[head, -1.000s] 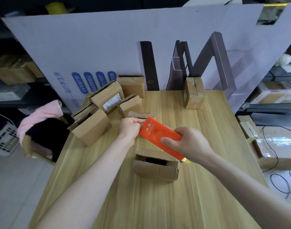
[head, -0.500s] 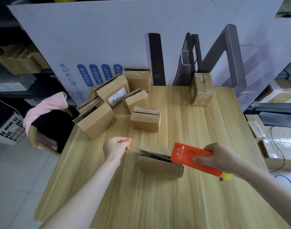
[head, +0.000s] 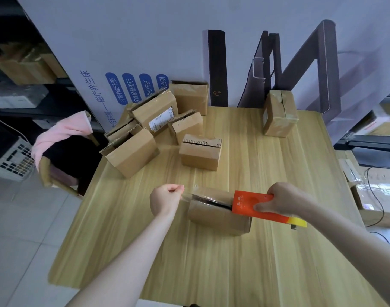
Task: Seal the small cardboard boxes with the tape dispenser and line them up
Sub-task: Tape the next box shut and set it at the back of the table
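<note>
A small cardboard box (head: 214, 218) lies near the middle of the wooden table (head: 211, 262). My right hand (head: 280, 201) grips the orange tape dispenser (head: 253, 206) over the box's right end. A strip of clear tape (head: 200, 197) stretches from the dispenser leftward across the box top. My left hand (head: 165, 199) pinches the tape's free end just left of the box. Another small box (head: 200, 155) with unsealed flaps stands behind it.
Several cardboard boxes (head: 145, 131) are piled at the table's far left. One taped box (head: 279, 113) stands at the far right. A big white carton panel (head: 145, 41) walls off the back. A chair with pink cloth (head: 61, 134) sits left of the table.
My hands came down from the far box to the near one. They have drawn apart, pulling tape out of the dispenser across the near box's top.
</note>
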Demonstrator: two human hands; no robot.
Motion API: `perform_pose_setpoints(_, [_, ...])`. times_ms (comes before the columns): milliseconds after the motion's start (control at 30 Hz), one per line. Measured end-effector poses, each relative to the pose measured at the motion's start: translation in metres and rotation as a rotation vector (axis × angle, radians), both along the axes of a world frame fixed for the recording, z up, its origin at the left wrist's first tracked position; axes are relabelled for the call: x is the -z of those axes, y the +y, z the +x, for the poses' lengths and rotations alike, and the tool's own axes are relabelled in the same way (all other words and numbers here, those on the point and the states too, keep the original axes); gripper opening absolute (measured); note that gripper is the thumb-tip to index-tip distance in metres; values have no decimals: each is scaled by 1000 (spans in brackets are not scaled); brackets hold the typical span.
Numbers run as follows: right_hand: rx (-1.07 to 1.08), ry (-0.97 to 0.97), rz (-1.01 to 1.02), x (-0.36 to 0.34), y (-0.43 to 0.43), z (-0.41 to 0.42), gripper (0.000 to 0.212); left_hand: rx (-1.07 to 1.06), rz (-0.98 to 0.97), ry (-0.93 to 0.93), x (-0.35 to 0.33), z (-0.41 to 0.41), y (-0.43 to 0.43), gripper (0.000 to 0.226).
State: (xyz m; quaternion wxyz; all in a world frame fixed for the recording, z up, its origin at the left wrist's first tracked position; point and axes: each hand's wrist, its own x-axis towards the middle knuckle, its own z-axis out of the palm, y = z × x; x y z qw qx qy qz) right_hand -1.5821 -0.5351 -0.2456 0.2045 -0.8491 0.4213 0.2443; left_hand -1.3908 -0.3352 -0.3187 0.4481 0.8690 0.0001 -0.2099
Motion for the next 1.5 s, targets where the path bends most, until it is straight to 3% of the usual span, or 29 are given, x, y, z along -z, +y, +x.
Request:
perform_pose_setpoints(633, [5, 88, -19, 27, -2, 8, 50, -87, -35, 213, 69, -1, -3, 6])
perform_pose_setpoints(867, [48, 76, -24, 32, -2, 7, 50, -95, -30, 238, 79, -15, -14, 17])
perform_pose_setpoints(967, [49, 75, -26, 33, -3, 7, 49, 26, 43, 209, 78, -10, -16, 23])
perform_pose_setpoints(1100, [42, 78, -25, 33, -3, 7, 49, 157, 310, 179, 77, 4, -15, 50])
perform_pose_setpoints(1200, [41, 72, -35, 35, -3, 6, 50, 93, 110, 136, 69, -10, -22, 44])
perform_pose_setpoints(1267, [45, 73, -26, 34, -3, 6, 50, 204, -11, 152, 64, -28, -31, 45])
perform_pose_setpoints(1367, [53, 74, -14, 33, -3, 5, 49, 368, 100, -13, 71, -38, -32, 48])
perform_pose_setpoints(1433, [56, 67, -16, 33, -2, 4, 47, 496, 257, -338, 70, -34, -35, 51])
perform_pose_setpoints(1500, [60, 51, -4, 34, -1, 1, 45, 697, 207, -596, 65, -35, -50, 50])
